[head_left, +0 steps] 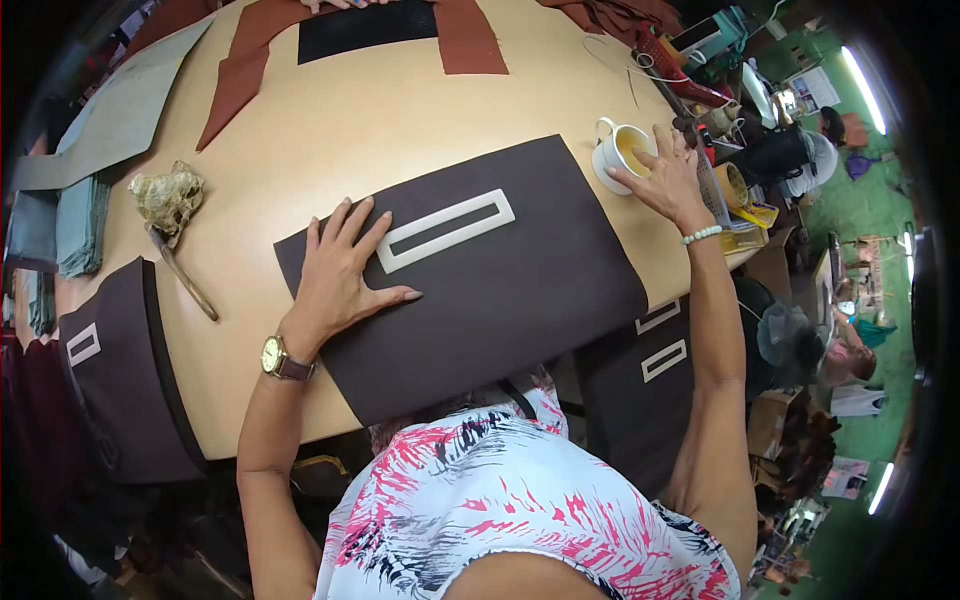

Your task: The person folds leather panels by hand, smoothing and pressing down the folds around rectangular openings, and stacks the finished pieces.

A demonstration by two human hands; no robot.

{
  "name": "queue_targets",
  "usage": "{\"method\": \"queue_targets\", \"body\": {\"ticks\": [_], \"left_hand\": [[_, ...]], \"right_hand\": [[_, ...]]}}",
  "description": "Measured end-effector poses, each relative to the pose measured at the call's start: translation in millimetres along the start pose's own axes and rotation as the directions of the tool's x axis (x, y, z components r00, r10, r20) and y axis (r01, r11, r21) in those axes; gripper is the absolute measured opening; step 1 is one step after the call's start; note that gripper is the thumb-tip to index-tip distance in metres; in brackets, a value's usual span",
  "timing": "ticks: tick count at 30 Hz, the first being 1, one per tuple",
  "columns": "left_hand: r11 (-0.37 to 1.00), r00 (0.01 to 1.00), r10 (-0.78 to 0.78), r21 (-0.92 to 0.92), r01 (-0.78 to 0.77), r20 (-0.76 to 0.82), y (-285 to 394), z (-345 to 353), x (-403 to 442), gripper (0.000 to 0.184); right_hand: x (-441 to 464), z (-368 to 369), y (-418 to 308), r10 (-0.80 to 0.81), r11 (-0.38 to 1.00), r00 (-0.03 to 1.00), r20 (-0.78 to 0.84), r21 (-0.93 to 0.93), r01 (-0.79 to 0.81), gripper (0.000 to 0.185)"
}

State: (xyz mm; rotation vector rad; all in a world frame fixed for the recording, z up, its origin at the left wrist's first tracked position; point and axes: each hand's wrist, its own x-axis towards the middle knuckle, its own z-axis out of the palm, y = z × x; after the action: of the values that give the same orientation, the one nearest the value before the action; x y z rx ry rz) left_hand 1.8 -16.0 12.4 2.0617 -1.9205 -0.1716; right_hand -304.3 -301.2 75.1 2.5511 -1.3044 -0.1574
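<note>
A dark panel (pixel 520 270) lies flat on the wooden table, with a white rectangular frame (pixel 448 232) on its upper part. My left hand (pixel 345 265) rests on the panel's left side, fingers spread, beside the frame's left end. At the right, my right hand (pixel 665 175) is at a white cup (pixel 610 160) with yellowish contents. Its thumb and index finger are at the cup's rim and opening, and the other fingers are apart. Whether a fingertip touches the contents cannot be made out.
A brush-like tool with a crusted head (pixel 170 200) lies at the left, above another dark panel (pixel 130 370) with a white frame. Grey pieces (pixel 82 225) are stacked at far left. A co-worker's hands (pixel 340 4) are at the top edge. Bins (pixel 735 185) stand right.
</note>
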Motion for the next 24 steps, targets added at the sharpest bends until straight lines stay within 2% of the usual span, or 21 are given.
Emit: {"method": "queue_targets", "body": {"ticks": [6,9,12,15,16,19,20,23,24], "left_hand": [[0.997,0.996,0.059,-0.045,-0.062,-0.062,-5,12,3,0.087],[0.998,0.998,0.049,-0.03,-0.051,-0.05,-6,15,1,0.09],[0.998,0.996,0.045,0.055,-0.041,-0.075,-5,11,3,0.092],[0.995,0.999,0.01,0.102,-0.007,-0.035,-5,-1,-2,0.094],[0.994,1.0,-0.007,0.108,0.008,-0.011,-6,-4,-3,0.095],[0.992,0.994,-0.056,0.118,0.045,0.09,-8,-13,-7,0.1],[0.995,0.997,-0.036,0.097,0.029,0.07,-9,-12,-10,0.101],[0.999,1.0,0.01,0.04,-0.01,0.015,-11,-4,-10,0.102],[1.0,1.0,0.02,0.024,-0.02,-0.004,-11,0,-9,0.102]], "right_hand": [[11,4,-10,0.041,0.999,0.993,0.113,-0.012,-0.04,0.077],[27,57,34,0.152,0.986,0.979,-0.134,0.094,-0.14,0.065],[10,-18,29,0.08,0.976,0.989,-0.126,0.211,-0.052,0.045],[-9,-27,32,0.102,0.978,0.966,-0.238,0.202,-0.053,0.031],[-19,-22,28,0.077,0.99,0.969,-0.236,0.132,-0.046,0.025],[-39,-18,14,-0.039,0.994,0.997,-0.065,-0.104,0.032,0.03],[-44,-19,6,-0.023,0.999,0.996,-0.08,-0.039,0.02,0.038],[-54,-25,-19,-0.05,0.994,0.996,-0.07,-0.104,0.043,0.042],[-57,-28,-33,-0.116,0.993,0.987,-0.112,-0.048,0.111,0.043]]}}
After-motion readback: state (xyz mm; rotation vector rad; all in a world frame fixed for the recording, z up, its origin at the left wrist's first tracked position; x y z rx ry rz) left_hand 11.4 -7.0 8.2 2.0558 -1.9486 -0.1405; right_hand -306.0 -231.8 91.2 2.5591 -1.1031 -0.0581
